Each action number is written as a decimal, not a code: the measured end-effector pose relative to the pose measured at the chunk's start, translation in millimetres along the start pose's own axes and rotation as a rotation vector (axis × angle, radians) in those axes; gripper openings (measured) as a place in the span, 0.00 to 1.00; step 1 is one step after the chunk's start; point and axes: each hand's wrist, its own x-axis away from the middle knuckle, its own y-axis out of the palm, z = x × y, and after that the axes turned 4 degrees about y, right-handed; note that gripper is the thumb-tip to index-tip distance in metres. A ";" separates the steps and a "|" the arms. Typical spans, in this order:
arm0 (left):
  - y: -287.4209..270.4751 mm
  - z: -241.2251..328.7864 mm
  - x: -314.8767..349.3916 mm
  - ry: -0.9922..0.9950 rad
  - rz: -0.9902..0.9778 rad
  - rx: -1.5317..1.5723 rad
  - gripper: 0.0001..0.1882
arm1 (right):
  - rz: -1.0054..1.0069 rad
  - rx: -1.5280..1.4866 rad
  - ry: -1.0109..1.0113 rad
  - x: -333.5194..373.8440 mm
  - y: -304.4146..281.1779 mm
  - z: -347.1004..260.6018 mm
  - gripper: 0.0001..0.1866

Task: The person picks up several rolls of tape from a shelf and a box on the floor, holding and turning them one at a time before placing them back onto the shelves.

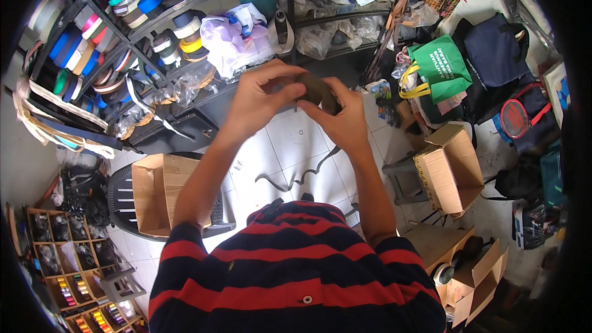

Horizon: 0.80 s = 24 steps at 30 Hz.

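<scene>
Both of my hands are raised in front of me and closed on a dark olive strap (316, 88), a length of webbing looped between them. My left hand (264, 95) pinches its left end with thumb and fingers. My right hand (343, 118) grips the right side of the loop. A tail of the same strap (300, 177) hangs down and curls over the white floor tiles below my hands. My red and navy striped shirt (296, 271) fills the lower middle of the view.
A black metal shelf (142, 55) at the upper left holds several coloured webbing rolls and plastic bags. Open cardboard boxes sit at the left (157, 192), the right (449, 169) and the lower right (472, 271). A green bag (441, 65) and dark bags lie right.
</scene>
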 end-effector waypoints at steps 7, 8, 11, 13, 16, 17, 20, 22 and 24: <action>-20.1 -16.2 38.4 -0.071 0.073 0.135 0.18 | 0.064 0.003 -0.006 17.5 37.9 -5.7 0.14; -33.4 -10.3 39.7 0.025 -0.021 -0.030 0.18 | 0.020 0.043 -0.019 18.6 39.3 -9.6 0.14; -63.6 21.3 46.3 0.154 -0.236 -0.418 0.20 | -0.082 0.142 -0.063 23.3 52.9 -25.2 0.14; -76.9 41.2 51.4 0.053 -0.292 -0.519 0.22 | -0.101 0.208 -0.118 26.5 67.6 -31.9 0.13; -99.2 49.3 61.9 0.140 -0.393 -0.637 0.22 | -0.142 0.344 -0.067 32.7 88.9 -39.5 0.15; -103.3 48.2 68.7 0.147 -0.341 -0.579 0.21 | -0.125 0.301 -0.070 36.7 95.8 -43.4 0.15; -109.7 35.0 92.1 0.121 -0.176 -0.332 0.18 | -0.043 0.178 -0.082 46.6 117.0 -55.8 0.16; -111.2 24.2 107.9 0.024 -0.072 -0.077 0.17 | 0.057 0.089 -0.081 55.1 134.7 -63.6 0.16; -105.7 18.6 123.1 -0.051 0.067 0.167 0.17 | 0.167 0.012 -0.024 63.7 157.7 -63.3 0.16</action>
